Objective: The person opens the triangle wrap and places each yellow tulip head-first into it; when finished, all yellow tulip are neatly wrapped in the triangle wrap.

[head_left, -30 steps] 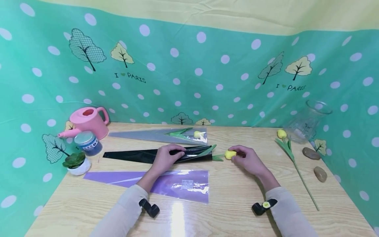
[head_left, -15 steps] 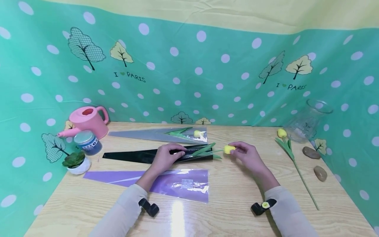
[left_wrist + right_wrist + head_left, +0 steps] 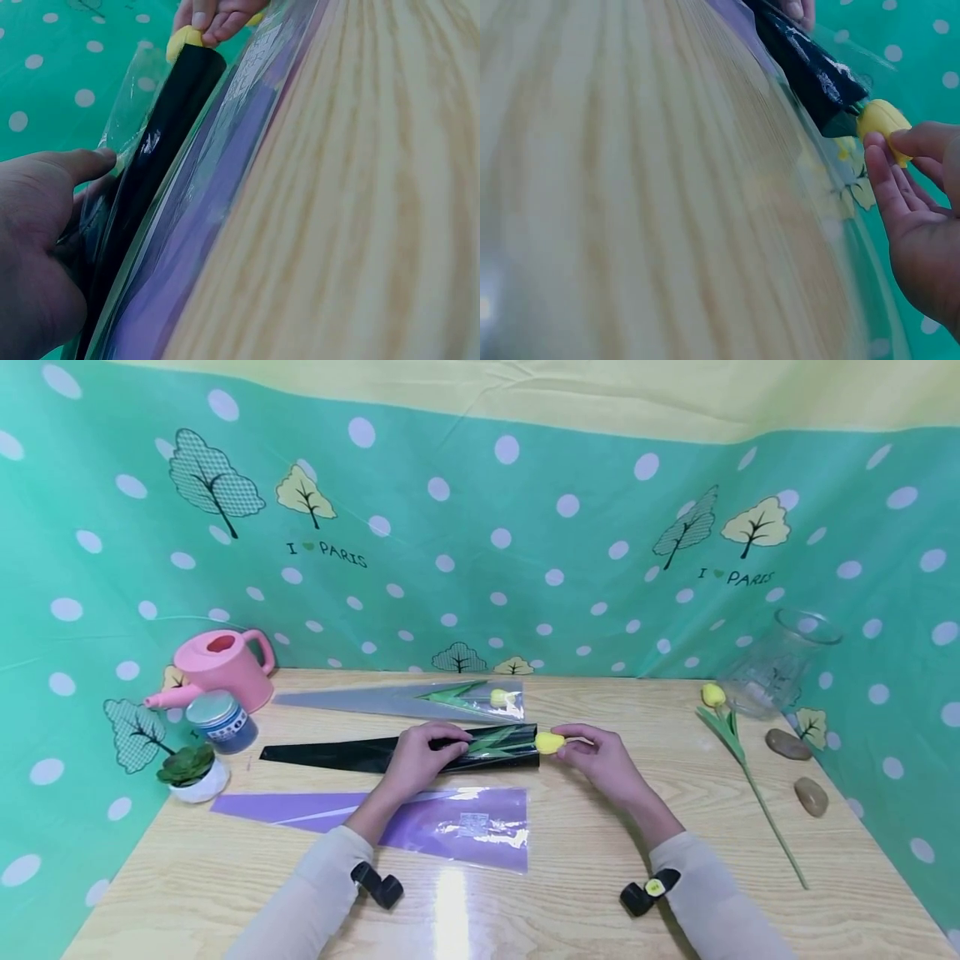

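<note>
A long tapered flower sleeve [image 3: 330, 753], black with a clear front, lies across the middle of the table. My left hand [image 3: 418, 760] holds it partway along, thumb against the clear film [image 3: 127, 127] in the left wrist view. Inside show the green leaves and stem of a yellow tulip [image 3: 550, 742], whose bloom stands right at the sleeve's wide mouth. My right hand [image 3: 606, 767] pinches that bloom between thumb and fingers, plain in the right wrist view, where the tulip [image 3: 881, 120] points out of the black sleeve [image 3: 810, 75].
Behind lies a grey sleeve [image 3: 352, 700] with a tulip inside; in front, a flat purple sleeve [image 3: 450, 831]. A pink watering can [image 3: 232, 668], blue jar [image 3: 225, 722] and potted succulent [image 3: 197, 777] stand left. A loose tulip [image 3: 757, 793], glass vase [image 3: 772, 668] and two stones [image 3: 789, 747] are right.
My right hand has moved left, sliding the tulip deeper into the black sleeve, so its leaves now lie inside and the bloom meets the mouth. The left hand has stayed in place.
</note>
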Tool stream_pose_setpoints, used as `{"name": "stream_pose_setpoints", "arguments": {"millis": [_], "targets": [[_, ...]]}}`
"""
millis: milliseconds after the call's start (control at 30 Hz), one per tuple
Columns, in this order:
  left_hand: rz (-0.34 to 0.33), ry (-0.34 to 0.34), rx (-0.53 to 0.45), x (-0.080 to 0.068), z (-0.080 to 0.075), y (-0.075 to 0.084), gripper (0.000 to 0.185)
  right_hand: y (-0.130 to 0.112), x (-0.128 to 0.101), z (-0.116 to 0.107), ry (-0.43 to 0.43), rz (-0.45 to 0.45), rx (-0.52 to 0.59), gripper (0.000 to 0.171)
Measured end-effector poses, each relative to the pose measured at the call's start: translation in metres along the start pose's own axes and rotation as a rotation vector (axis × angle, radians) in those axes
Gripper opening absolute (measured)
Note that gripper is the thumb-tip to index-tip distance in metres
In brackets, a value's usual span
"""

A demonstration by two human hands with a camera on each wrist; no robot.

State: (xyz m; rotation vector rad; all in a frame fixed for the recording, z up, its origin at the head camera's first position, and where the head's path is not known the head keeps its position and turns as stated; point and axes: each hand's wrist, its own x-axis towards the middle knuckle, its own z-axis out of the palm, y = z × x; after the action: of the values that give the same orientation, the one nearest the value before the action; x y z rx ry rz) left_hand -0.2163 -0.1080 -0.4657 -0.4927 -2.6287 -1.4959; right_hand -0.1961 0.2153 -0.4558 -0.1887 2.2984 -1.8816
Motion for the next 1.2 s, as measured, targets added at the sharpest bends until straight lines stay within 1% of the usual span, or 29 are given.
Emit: {"name": "stream_pose_setpoints", "arguments": {"millis": [100, 200, 433, 533, 700, 800, 900, 1133, 1200], "targets": [[-0.009, 0.001, -0.010, 0.000, -0.001, 0.000, 0.012, -0.001, 0.001, 0.004, 0.001, -0.006, 0.055, 0.040], [-0.008, -0.002, -0.016, 0.001, -0.002, -0.001, 0.012, 0.000, 0.004, 0.005, 0.019, -0.002, 0.086, 0.039], [0.007, -0.023, -0.021, 0.001, -0.004, -0.003, 0.014, 0.003, 0.007, 0.002, 0.039, 0.015, 0.071, 0.036], [0.006, -0.027, -0.027, 0.001, -0.004, -0.003, 0.014, 0.003, 0.008, 0.003, 0.041, 0.014, 0.097, 0.036], [-0.001, -0.034, -0.035, 0.001, -0.005, -0.003, 0.014, 0.003, 0.007, 0.007, 0.009, 0.010, 0.128, 0.038], [-0.006, -0.040, -0.036, 0.001, -0.005, -0.002, 0.014, 0.004, 0.008, 0.010, -0.013, 0.018, 0.113, 0.038], [-0.006, -0.043, -0.041, 0.001, -0.005, -0.001, 0.014, 0.004, 0.009, 0.014, -0.007, 0.024, 0.093, 0.036], [-0.010, -0.036, -0.036, 0.001, -0.005, -0.002, 0.015, 0.003, 0.017, 0.022, 0.040, -0.046, 0.006, 0.033], [-0.011, -0.032, -0.034, 0.002, -0.006, -0.002, 0.014, 0.003, 0.019, 0.025, 0.046, -0.053, -0.023, 0.032]]}}
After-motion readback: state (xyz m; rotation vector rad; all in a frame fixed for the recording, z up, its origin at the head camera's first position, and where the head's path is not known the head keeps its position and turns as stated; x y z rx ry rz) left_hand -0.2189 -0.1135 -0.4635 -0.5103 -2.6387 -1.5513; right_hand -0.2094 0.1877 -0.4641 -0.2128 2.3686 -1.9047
